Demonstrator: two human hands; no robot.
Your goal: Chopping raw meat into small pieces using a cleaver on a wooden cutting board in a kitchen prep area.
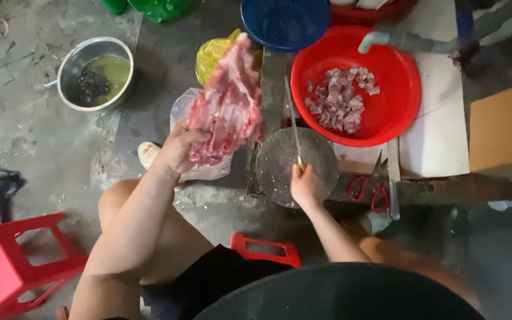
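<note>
Left of the round chopping block (294, 166), the left hand (176, 151) grips a slab of raw ribs (227, 104) held upright, long axis rising away, while the right hand (306, 185), closed on the cleaver (293, 121), rests at the block's near edge.

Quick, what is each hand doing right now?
Left hand: closed, holding up a slab of raw meat.
Right hand: closed around a knife.

Floor-level backyard kitchen: concrete ground (25, 136), chopping block (280, 163), red basin (395, 77).
</note>
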